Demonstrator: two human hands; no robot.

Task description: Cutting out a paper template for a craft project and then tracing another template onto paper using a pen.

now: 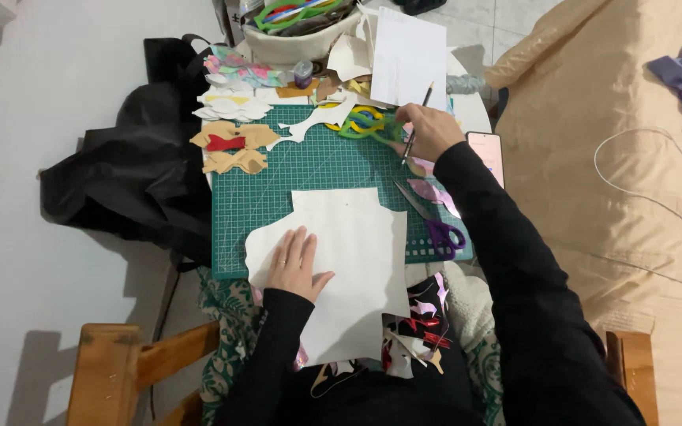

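Observation:
My left hand [295, 263] lies flat, fingers spread, on a large white sheet of material [353, 260] that covers the near part of the green cutting mat [309, 170] and hangs over my lap. My right hand [428, 130] is at the mat's far right corner, shut on a pencil [418, 120] that points down toward the mat. Its fingers also touch the green and yellow plastic scissors-like pieces [365, 122] lying there.
Purple-handled scissors [436, 225] lie on the mat's right edge beside pink cutouts [429, 191]. Tan and red bow-shaped cutouts [232, 146] sit at the left. A white basket [297, 35], papers [408, 55], a phone [487, 151], a black bag [136, 170] and a beige bed [593, 158] surround the mat.

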